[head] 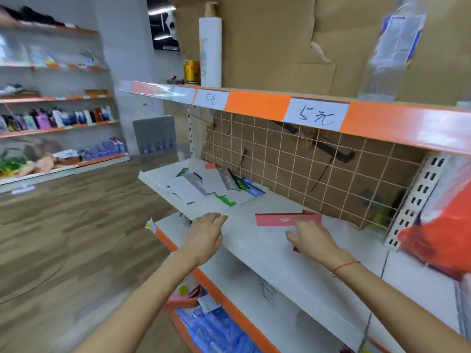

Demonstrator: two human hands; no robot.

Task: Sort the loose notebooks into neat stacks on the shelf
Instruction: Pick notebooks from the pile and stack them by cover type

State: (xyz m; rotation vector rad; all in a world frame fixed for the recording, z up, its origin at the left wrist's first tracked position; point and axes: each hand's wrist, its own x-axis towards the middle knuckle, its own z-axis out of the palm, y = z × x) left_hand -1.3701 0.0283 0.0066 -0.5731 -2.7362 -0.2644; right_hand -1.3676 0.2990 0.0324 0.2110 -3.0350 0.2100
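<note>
- White metal shelf board [254, 207] runs from centre frame to lower right, orange strip along its front edge.
- Loose notebooks [216, 187], a scattered overlapping pile with white, grey, green and blue covers, lie on the left end of that shelf, centre frame; not squared up, no neat stack.
- Red-and-white notebook [283, 221] lies flat on the same shelf, right of the pile and apart from it, just in front of the grid back panel.
- Right hand [313, 235] is on the red-and-white notebook, fingers spread and laid on the cover; pressing rather than wrapped round it. Thin red string bracelet [345, 266] on the wrist.
- Left hand [206, 233] is at the front lip of the shelf, below the loose pile, fingers loosely bent and holding nothing; fingertips near the closest white notebook; contact cannot be told because of blur.
- White wire grid [305, 169] over brown cardboard forms the shelf back.
- Upper shelf [257, 103] has an orange front strip with two white handwritten price tags [317, 113].
- Yellow can [192, 72] and white plastic roll [210, 52] stand on the upper shelf, upper centre.
- Red-orange plastic bag [438, 233] hangs at the right edge.
- Blue packets [211, 329] sit in the lower tier, bottom centre.
- Wood-pattern floor [76, 225] fills the left; more stocked shelves [56, 123] at upper left, blurred.
</note>
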